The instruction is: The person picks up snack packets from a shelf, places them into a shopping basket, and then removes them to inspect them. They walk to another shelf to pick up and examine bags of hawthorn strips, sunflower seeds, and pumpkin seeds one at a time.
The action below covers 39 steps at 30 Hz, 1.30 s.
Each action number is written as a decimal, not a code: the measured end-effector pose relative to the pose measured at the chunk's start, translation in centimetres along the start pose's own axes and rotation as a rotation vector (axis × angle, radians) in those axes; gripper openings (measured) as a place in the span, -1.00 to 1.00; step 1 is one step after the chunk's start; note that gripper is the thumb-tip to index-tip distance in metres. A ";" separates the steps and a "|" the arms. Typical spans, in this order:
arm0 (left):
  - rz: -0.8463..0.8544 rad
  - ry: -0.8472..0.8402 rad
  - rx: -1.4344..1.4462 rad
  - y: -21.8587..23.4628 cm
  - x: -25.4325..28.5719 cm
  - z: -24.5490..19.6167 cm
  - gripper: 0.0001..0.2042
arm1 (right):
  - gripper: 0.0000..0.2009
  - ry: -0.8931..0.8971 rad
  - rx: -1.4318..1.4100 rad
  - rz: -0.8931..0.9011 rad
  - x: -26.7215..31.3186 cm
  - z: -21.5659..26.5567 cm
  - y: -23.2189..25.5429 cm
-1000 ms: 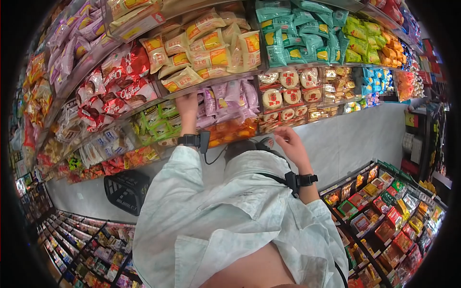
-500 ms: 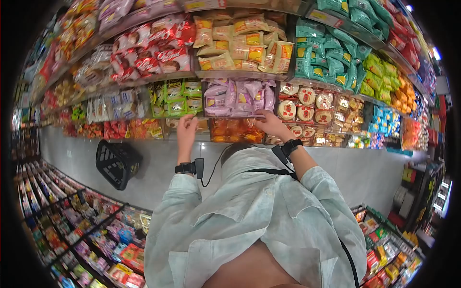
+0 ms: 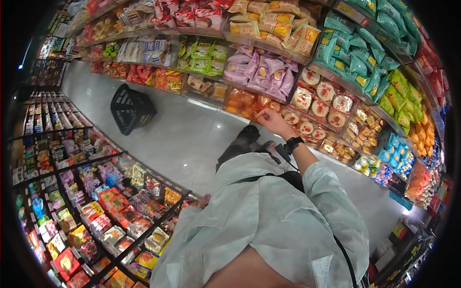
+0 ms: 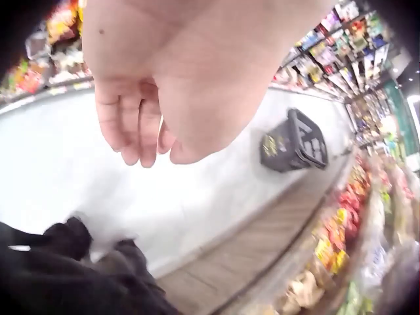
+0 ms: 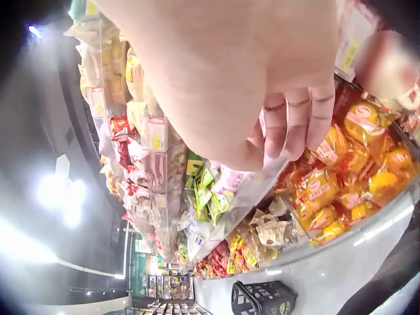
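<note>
In the head view, the right hand (image 3: 272, 121) is at the lower shelves, its fingers bent, by the right end of the bin of orange packets (image 3: 240, 100) and just below the lilac packets (image 3: 261, 72). The lilac packets lie heaped in a clear-fronted bin, with green packets (image 3: 202, 56) beside them on one side and round biscuits (image 3: 319, 98) on the other. The left hand (image 3: 204, 201) is low beside the shirt, mostly hidden by the sleeve, well apart from these shelves. A black basket (image 3: 132, 109) is on the grey floor (image 3: 185, 139), near the lower shelf edge.

In the left wrist view, the left hand hangs released above the floor, fingers relaxed and close together, holding nothing. The black basket lies beyond it, near the shelf with bright snack bags (image 4: 335, 239).

In the right wrist view, the right hand reaches over the clear front lip (image 5: 266, 180) of the lilac packets' bin, thumb on one side and bent fingers on the other. Whether they grasp the lip or only rest by it, I cannot tell. The orange packets lie below and beside the fingertips; the green packets show past the thumb.
</note>
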<state>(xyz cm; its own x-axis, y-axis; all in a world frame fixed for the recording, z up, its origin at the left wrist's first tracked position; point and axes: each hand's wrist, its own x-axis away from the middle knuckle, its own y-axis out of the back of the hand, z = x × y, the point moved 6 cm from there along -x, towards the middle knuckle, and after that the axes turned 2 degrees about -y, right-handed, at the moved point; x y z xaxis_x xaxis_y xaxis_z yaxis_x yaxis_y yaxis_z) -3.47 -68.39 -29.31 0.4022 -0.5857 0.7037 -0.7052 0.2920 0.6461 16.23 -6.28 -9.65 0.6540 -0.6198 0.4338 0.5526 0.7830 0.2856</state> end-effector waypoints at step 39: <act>-0.511 0.768 1.935 11.2 0.5 28.6 -0.81 | -0.87 -0.535 0.369 0.466 -21.2 2.9 -35.7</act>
<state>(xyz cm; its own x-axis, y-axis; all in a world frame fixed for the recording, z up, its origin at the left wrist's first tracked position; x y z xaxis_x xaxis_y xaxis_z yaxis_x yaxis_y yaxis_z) -27.89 -87.02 -30.19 0.4461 0.1472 0.8828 0.1577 -0.9839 0.0843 -18.89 -20.96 -26.54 0.3868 -0.1879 0.9028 0.0151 0.9802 0.1975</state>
